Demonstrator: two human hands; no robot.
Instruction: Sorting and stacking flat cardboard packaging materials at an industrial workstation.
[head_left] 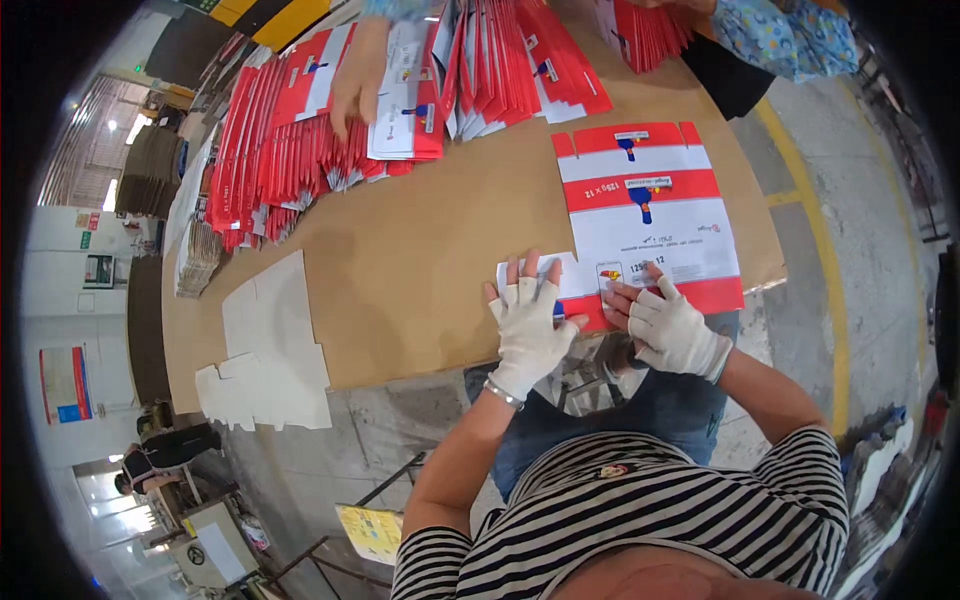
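A flat red and white carton blank [675,242] lies on the brown table near its right end, with slots along its far edge. On its left side, the white flap sits beneath the spread fingers of my left hand [533,330], which is open and palm down. My right hand [672,322] rests on the near part of the blank, fingers stretched out and laid on the print. Both hands wear white fingerless gloves. The undersides of the fingers and the covered part of the flap are hidden.
Folded red and white cartons [265,150] stand in packed rows along the table's far side. A co-worker's bare hand [358,85] reaches among them, and a blue patterned sleeve [785,38] shows at the far right. Plain white card pieces [275,345] overhang the table's [400,290] near left edge.
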